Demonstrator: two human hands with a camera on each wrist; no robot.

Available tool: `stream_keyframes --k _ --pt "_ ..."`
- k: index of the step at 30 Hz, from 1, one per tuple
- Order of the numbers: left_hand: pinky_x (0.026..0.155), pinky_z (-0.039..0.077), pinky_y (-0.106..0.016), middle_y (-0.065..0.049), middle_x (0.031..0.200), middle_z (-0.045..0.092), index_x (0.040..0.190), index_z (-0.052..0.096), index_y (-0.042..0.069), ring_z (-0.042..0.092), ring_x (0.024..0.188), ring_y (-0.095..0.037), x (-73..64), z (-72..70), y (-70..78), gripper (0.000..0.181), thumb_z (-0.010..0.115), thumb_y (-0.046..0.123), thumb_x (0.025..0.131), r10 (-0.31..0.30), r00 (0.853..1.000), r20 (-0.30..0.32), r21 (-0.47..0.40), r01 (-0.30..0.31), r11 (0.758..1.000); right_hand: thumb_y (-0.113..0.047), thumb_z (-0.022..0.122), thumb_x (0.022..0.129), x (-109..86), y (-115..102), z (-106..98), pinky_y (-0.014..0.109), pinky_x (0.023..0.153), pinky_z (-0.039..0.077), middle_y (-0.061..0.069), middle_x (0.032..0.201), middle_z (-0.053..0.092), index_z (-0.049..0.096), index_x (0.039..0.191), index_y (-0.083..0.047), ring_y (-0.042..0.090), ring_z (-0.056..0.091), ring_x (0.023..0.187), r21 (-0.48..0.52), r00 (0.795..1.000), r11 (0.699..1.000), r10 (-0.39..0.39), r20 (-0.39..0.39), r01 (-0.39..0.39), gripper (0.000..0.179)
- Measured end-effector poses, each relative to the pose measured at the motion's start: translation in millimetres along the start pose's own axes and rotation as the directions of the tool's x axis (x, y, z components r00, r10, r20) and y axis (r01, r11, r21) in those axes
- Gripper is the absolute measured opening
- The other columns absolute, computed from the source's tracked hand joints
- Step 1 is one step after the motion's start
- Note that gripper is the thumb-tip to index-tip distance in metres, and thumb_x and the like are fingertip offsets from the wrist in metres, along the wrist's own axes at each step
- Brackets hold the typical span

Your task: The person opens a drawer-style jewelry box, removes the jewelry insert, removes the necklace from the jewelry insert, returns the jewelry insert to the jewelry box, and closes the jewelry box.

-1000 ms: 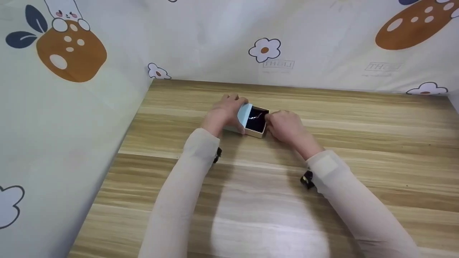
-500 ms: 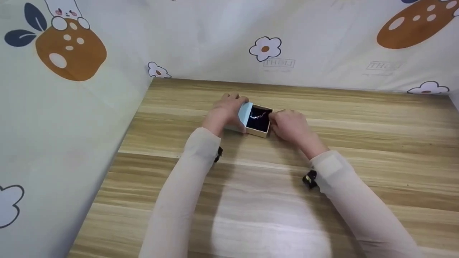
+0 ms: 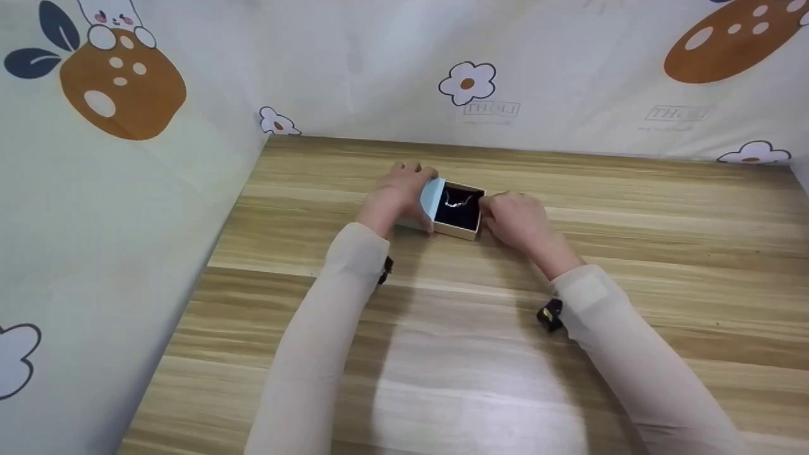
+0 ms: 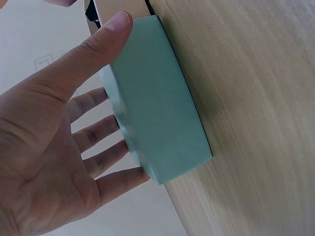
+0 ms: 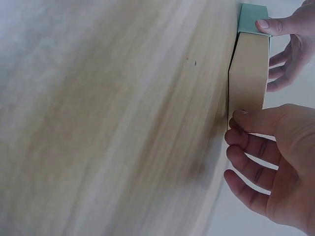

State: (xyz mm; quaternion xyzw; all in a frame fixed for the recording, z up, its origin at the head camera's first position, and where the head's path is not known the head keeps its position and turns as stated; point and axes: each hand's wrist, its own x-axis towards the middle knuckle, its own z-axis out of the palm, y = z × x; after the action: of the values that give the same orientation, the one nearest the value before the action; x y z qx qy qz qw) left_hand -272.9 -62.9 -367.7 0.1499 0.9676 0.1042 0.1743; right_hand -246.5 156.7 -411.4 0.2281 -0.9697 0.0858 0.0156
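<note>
A pale teal box sleeve (image 4: 157, 103) lies on the wooden table, with a tan drawer (image 5: 248, 73) sticking out of its right end. Dark lining (image 3: 456, 218) fills the drawer, and a thin silver chain (image 3: 454, 204) rests on it. My left hand (image 3: 399, 193) grips the sleeve, thumb on the near side and fingers along the far side. At the drawer's right end, my right hand (image 3: 517, 218) pinches with thumb and index finger; its other fingers are loosely curled, as the right wrist view shows. Exactly what the fingertips pinch at that end is partly hidden.
The wood-grain table (image 3: 468, 354) stretches around the box. Behind it and to the left stand walls of pale sheet (image 3: 366, 82) printed with flowers and orange fruit. A small black device (image 3: 550, 315) sits at the right wrist.
The drawer has slid right, further out of the sleeve, along with my right hand. More of the lining and silver chain shows. My left hand and the sleeve have stayed in place.
</note>
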Motion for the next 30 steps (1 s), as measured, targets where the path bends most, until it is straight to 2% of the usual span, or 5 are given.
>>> stream_keyframes --k 14,22,30 --pt "0.109 0.041 -0.050 -0.012 0.153 0.037 0.151 0.038 0.022 0.035 0.137 -0.034 0.6 -1.3 2.7 0.101 0.092 0.038 0.068 -0.008 1.000 0.007 0.006 0.008 1.000 -0.021 0.068 0.091 -0.7 6.5 -4.0 0.058 0.071 0.053 0.015 0.087 0.072 0.060 0.080 -0.010 0.040 0.068 0.087 0.014 0.999 0.999 0.031 0.015 -0.031 0.018" --pt "0.114 0.037 -0.050 -0.013 0.158 0.033 0.152 0.036 0.020 0.031 0.143 -0.036 0.6 -0.9 3.2 0.100 0.091 0.040 0.070 -0.002 1.000 0.017 0.025 0.001 1.000 -0.020 0.067 0.092 0.0 9.0 -4.0 0.059 0.075 0.052 0.017 0.094 0.074 0.065 0.086 -0.010 0.041 0.069 0.092 0.009 0.998 0.999 0.047 0.036 -0.047 0.012" --pt "0.114 0.037 -0.050 -0.013 0.156 0.033 0.152 0.037 0.021 0.030 0.143 -0.035 -0.4 -1.0 2.6 0.100 0.091 0.039 0.070 -0.003 1.000 0.014 0.003 0.003 1.000 -0.016 0.065 0.089 -0.7 11.1 -5.8 0.057 0.069 0.051 0.015 0.081 0.069 0.061 0.077 -0.009 0.038 0.065 0.078 0.007 0.999 0.999 0.051 0.017 -0.051 0.015"
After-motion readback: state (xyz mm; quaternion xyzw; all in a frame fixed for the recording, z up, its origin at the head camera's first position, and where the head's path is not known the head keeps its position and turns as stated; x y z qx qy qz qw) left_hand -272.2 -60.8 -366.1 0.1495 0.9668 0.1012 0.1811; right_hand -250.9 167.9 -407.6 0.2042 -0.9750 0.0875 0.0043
